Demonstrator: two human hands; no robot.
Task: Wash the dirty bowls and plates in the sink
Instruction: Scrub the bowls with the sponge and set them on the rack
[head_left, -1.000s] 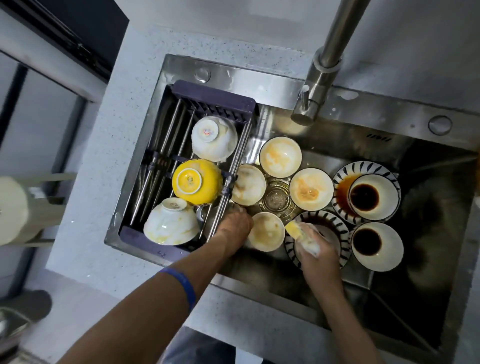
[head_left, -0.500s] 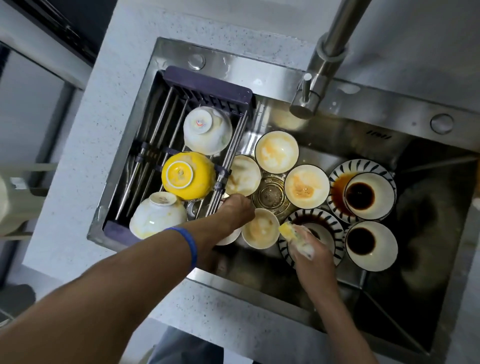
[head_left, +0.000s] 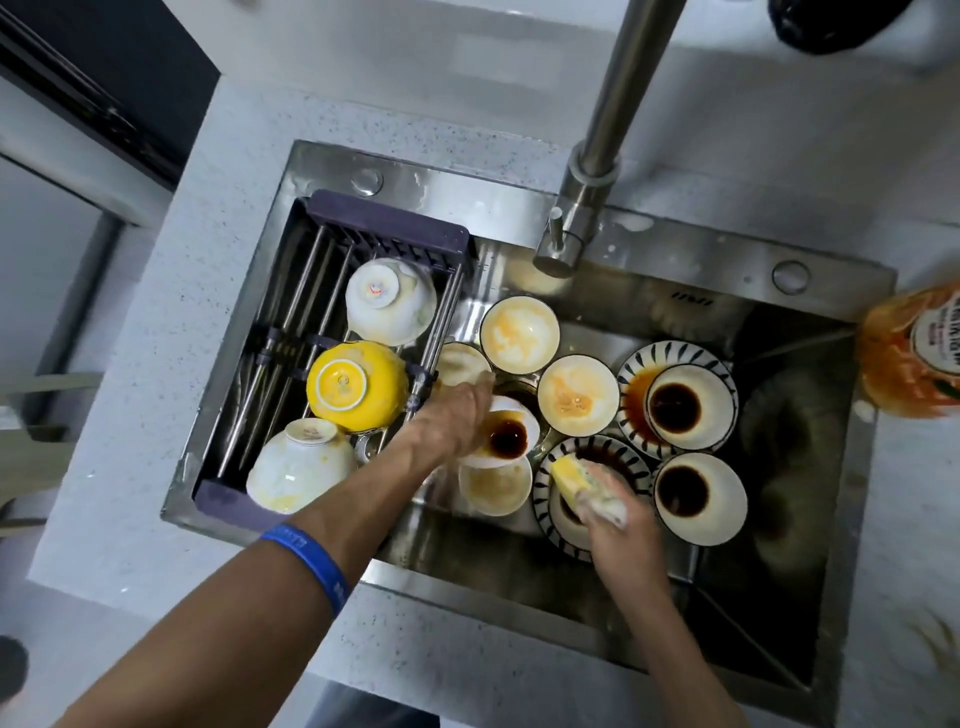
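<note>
My left hand (head_left: 457, 415) grips the rim of a small white bowl with dark sauce (head_left: 509, 435), held above another stained bowl (head_left: 496, 486) in the steel sink (head_left: 675, 291). My right hand (head_left: 618, 525) holds a soapy yellow sponge (head_left: 576, 478) over a striped plate (head_left: 592, 452). Several more dirty bowls lie in the sink: two with orange stains (head_left: 519, 332) (head_left: 577, 394), and two with dark sauce (head_left: 688, 405) (head_left: 698, 499), the farther of these on a second striped plate (head_left: 631, 374). One bowl (head_left: 460, 361) is partly hidden by my left hand.
A purple drying rack (head_left: 384, 223) across the sink's left side holds two white bowls (head_left: 389, 301) (head_left: 301, 465) and a yellow bowl (head_left: 356, 384), all upside down. The tap (head_left: 587, 208) stands over the back. An orange detergent bottle (head_left: 914, 358) lies on the counter at right.
My left hand has lifted a white bowl with dark sauce from the sink's left side and moved it toward the middle. My right hand with the sponge stays over the striped plate.
</note>
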